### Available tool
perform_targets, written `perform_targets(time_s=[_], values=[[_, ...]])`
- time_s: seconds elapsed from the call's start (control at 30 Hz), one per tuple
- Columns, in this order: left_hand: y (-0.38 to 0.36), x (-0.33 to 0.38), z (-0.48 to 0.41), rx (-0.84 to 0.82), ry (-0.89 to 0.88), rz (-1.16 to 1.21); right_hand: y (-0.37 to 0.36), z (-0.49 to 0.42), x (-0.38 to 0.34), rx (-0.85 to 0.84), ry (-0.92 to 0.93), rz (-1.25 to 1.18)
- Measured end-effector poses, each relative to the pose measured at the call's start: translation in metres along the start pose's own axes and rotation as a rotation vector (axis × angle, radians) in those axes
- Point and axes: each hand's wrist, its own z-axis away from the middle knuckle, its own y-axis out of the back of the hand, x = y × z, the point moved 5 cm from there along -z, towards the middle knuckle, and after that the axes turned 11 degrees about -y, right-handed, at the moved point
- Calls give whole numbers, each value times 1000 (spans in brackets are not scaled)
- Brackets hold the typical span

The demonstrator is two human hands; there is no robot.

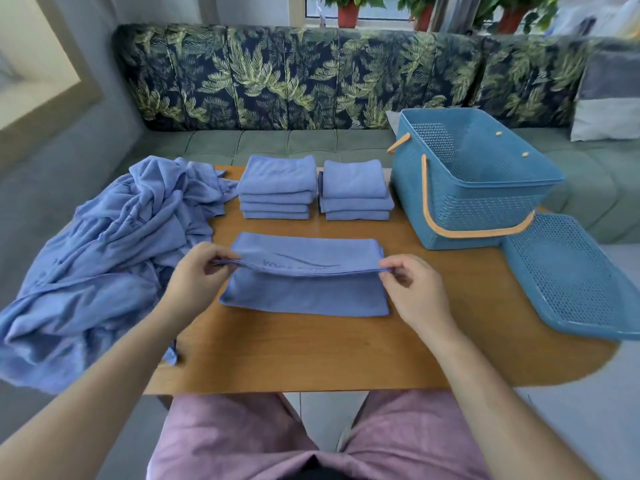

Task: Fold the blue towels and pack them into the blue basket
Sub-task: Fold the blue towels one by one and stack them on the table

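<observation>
Both hands pinch the towel (pixel 304 289) edge. Left hand (pixel 197 271) grips its left corner, right hand (pixel 412 289) the right, fold lifted between them.

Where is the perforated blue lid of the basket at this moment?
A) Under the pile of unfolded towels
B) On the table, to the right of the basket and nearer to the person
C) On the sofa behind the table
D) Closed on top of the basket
B: the lid rests flat on the table, at the near right of the blue basket, whose top is open.
</observation>
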Motion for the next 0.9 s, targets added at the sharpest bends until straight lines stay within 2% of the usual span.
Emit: perform_targets(time_s=[0.17, 0.4, 0.5, 0.63, 0.7, 0.77, 0.9], values=[[-9, -10, 40, -18, -33, -47, -2, 40, 16, 21, 72, 48], [-18, -20, 66, -98, -104, -185, -7, 60, 38, -31, 170, 257], [-19, -17, 68, -103, -123, -206, -9, 62, 38, 20, 208, 342], [-24, -12, 54, -34, -122, -440, -18, 55, 21, 134, 173, 496], [-35, -4, 35, -59, -155, -487, -32, 44, 4, 156, 177, 532], [-55, 6, 12, -133, -185, -462, -56, 25, -14, 99, 137, 578], [-112, 13, -32, -383, -138, -431, -117, -16, -37, -183, 21, 707]])
